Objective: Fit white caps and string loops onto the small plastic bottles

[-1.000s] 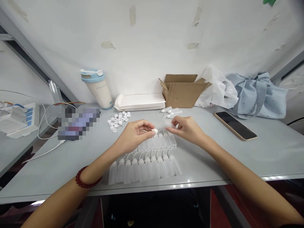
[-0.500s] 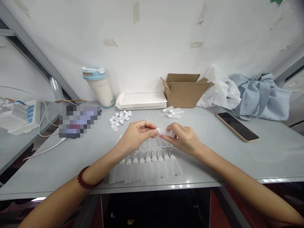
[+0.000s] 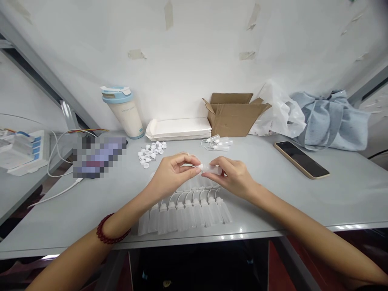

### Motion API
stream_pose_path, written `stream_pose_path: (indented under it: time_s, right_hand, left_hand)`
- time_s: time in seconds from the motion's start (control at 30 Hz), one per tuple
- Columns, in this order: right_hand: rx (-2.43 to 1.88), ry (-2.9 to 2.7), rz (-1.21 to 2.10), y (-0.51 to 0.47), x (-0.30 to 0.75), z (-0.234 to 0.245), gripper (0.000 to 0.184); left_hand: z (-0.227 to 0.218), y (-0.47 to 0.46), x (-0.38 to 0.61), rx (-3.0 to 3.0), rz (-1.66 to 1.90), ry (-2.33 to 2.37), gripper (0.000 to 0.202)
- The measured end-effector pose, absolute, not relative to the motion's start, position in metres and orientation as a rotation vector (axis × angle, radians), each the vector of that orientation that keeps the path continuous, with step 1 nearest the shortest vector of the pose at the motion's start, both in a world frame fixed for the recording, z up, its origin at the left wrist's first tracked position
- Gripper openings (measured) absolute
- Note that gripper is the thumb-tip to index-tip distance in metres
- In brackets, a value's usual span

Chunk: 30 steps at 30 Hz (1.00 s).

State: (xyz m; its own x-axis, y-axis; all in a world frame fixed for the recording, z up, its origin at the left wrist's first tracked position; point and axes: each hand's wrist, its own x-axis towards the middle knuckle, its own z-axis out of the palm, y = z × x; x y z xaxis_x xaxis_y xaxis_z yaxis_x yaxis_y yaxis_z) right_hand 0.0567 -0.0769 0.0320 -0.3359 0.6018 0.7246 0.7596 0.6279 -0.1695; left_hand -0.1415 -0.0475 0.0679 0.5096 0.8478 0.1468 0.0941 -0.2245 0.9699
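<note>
A translucent plastic bottle (image 3: 216,169) is held lengthwise above the grey table (image 3: 260,210), between the two hands and in front of the cardboard box (image 3: 232,121). Its body is pinched by the thumb and fingers of the right hand (image 3: 236,173); at its neck, a small white cap (image 3: 200,166) is gripped between the narrowed thumb and fingertips of the left hand (image 3: 172,171). Whether the cap is fully seated cannot be told. For sound work, cap and neck should be kept on one line, pressure should be applied straight along the bottle, and the soft-looking wall should be steadied without being squeezed. Any thin strap should be kept clear of the joint. Nearest the table's edge, a front row of bottles (image 3: 184,216) is laid side by side; a second row (image 3: 190,185) is partly hidden by the hands. Loose white caps (image 3: 153,151) are scattered beyond the left hand.
</note>
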Motion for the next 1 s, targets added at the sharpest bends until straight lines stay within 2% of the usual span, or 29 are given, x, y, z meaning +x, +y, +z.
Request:
stream_pose_path:
  time_s: [0.1,0.3,0.5,0.67,0.9,1.0]
  right_hand:
    - [-1.039,-2.048,-0.296,-0.0768,0.0565,0.0321,0.029]
    - [-0.958,-2.081,-0.42,-0.0783,0.0557,0.0323,0.021]
    - [-0.96,-2.092,-0.4,-0.079,0.0568,0.0315,0.023]
    - [-1.004,-2.076,-0.336,-0.0782,0.0578,0.0312,0.025]
    - [-0.989,-2.078,-0.297,-0.0783,0.0574,0.0313,0.024]
    - [-0.992,-2.084,-0.287,-0.0788,0.0573,0.0312,0.024]
  left_hand:
    - [0.0713,-0.0468,-0.1418,1.679,0.84,0.924,0.019]
    - [0.0717,-0.0437,-0.1438,1.648,0.562,0.96,0.035]
    - [0.0746,-0.0469,-0.1453,1.756,0.586,0.905,0.023]
    - [0.0757,-0.0483,-0.144,1.822,0.662,0.927,0.021]
    - [0.0703,-0.0467,-0.1443,1.841,0.568,0.947,0.033]
    - [0.0713,-0.0475,-0.1443,1.87,0.563,0.921,0.031]
